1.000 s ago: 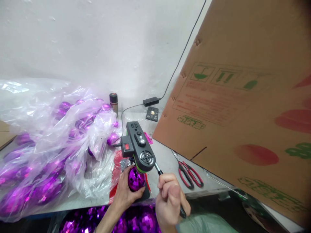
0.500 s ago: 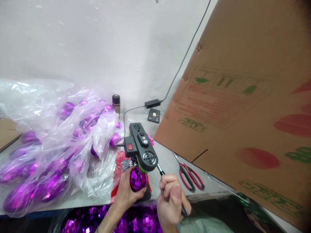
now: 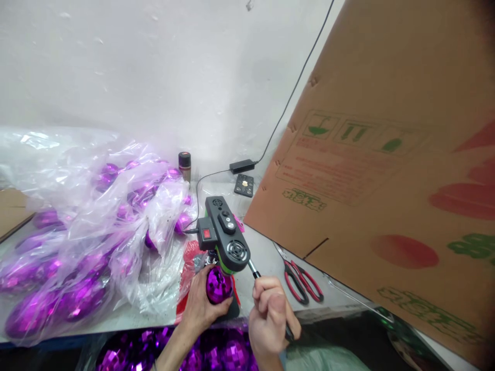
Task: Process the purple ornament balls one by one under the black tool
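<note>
My left hand cups a purple mirrored ball and holds it under the head of a small black press machine with a red switch. My right hand is closed round the machine's black-tipped lever handle, to the right of the ball. The machine's base sits at the table's front edge, mostly hidden by the ball and my left hand.
A clear plastic bag of purple balls fills the table's left. More purple balls lie below the front edge. Red-handled scissors lie right of the machine. A big tilted cardboard box stands at the right. A small bottle, a power adapter and a black remote sit by the wall.
Both hands keep their grips; the view shifted slightly, and my right hand on the lever sits a little lower than a second ago.
</note>
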### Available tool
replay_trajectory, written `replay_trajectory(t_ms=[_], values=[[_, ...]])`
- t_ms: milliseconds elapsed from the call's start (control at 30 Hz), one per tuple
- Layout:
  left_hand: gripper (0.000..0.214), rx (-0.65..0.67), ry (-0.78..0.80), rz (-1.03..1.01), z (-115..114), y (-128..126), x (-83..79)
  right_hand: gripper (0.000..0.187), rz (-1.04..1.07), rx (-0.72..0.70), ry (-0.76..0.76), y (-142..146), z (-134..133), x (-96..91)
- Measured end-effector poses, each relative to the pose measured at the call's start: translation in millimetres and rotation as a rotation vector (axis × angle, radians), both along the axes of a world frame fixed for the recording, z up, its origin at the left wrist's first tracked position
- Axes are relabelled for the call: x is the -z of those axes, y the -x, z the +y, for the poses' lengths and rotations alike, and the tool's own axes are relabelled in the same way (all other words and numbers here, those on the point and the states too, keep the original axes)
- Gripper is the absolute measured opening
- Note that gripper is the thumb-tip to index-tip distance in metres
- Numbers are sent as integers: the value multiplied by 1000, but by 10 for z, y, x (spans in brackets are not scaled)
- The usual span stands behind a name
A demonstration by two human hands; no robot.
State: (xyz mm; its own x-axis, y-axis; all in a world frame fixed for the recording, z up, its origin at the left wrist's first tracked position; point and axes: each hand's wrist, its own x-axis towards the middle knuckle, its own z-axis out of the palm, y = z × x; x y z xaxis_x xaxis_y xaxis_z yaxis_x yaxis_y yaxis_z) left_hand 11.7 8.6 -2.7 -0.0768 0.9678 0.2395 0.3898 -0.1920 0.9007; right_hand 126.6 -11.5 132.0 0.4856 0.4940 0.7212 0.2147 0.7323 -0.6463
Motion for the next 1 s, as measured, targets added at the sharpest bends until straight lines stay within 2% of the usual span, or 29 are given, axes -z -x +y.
replay_trajectory(t_ms=[333,667,1000], values=[[78,-4,-48,28,14,-17,53,53,13,7,-15,3,15,37],[74,8,-27,54,6,-33,30,56,68,18,-18,25,20,52],[76,-13,-63,54,10,-81,77,55,83,7,-70,98,-3,259]])
